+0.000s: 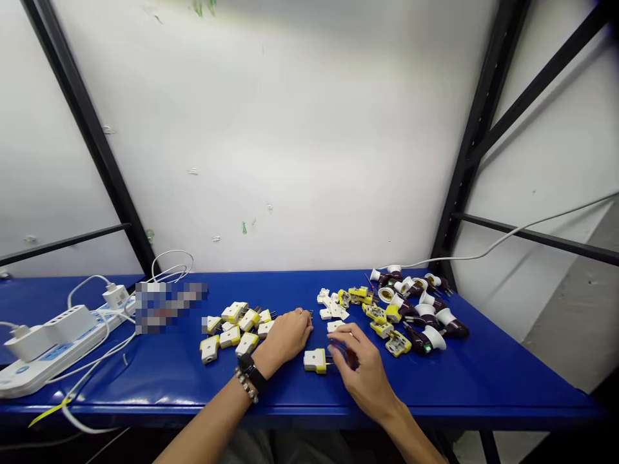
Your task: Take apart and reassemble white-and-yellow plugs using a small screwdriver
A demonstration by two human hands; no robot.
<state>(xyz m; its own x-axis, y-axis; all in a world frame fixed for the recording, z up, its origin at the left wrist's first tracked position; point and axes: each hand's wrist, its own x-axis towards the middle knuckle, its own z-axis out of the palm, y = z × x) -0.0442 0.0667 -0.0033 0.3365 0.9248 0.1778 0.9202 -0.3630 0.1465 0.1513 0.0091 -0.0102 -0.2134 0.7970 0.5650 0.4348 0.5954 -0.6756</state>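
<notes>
Near the front edge of the blue shelf (449, 386), the left hand (285, 336) rests with its fingers curled down beside white-and-yellow plugs (236, 332). The right hand (360, 367) has loosely spread fingers just beside a single plug (315, 361); whether either hand holds anything cannot be told.

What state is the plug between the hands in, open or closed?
Closed: the plug has its white cover seated on its yellow base, with prongs pointing right.
</notes>
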